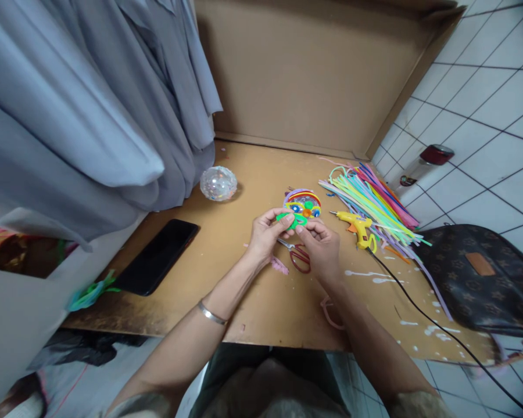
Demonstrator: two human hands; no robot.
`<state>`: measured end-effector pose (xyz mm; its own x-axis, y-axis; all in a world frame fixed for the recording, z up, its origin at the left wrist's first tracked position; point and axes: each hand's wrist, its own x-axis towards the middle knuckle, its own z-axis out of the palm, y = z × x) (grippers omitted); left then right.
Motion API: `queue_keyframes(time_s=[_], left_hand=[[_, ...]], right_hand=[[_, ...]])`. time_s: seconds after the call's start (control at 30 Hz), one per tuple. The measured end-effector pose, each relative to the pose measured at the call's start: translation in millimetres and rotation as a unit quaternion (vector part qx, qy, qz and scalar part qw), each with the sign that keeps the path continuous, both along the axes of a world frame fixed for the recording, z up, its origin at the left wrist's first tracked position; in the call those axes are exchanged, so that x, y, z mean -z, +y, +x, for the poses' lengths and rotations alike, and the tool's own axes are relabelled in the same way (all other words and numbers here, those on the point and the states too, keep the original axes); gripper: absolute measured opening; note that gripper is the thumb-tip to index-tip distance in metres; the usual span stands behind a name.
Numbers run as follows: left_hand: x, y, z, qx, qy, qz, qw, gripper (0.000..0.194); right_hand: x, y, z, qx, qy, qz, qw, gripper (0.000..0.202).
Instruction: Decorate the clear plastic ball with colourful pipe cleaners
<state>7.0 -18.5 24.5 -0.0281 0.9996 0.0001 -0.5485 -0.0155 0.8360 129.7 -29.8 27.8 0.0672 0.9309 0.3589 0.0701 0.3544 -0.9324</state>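
My left hand [267,233] pinches a bent green pipe cleaner [297,221] between thumb and fingers. My right hand [321,247] grips the other end of it, so the piece spans both hands above the table. Just behind it sits a ball decorated with coloured pipe cleaners [303,200], with blue-and-white eyes and an orange nose. Red-handled scissors [300,259] lie beneath and between my hands, their blades partly covered. A pink fuzzy scrap [279,266] rests beside them.
To the right are a yellow glue gun [356,227] with a black cord, a heap of coloured pipe cleaners [370,200] and a dark patterned bag [483,273]. On the left are a clear ball [218,183], a black phone [158,256] and a grey curtain [113,116]. Cardboard [314,75] stands behind.
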Motion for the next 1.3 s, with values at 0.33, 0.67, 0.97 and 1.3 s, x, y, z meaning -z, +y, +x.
queue_keyframes(time_s=[0.33,0.67,0.97,1.3], left_hand=[[-8.3,-8.4,0.8,0.027,0.061,0.008,0.998,0.042],[-11.6,-11.3,2.2,0.02,0.061,0.009,0.998,0.041],[-5.5,-8.3,2.6,0.007,0.076,0.03,0.997,0.043],[-10.6,-12.1,2.4,-0.002,0.091,0.013,0.996,0.032]], right_hand=[[-1.4,-0.7,0.3,0.021,0.009,0.023,0.999,0.015],[1.8,0.7,-1.9,0.033,0.018,0.05,0.998,0.016],[2.3,0.1,-3.4,0.052,0.006,0.066,0.996,0.017],[1.9,-1.2,-4.6,0.058,-0.011,0.072,0.996,0.015]])
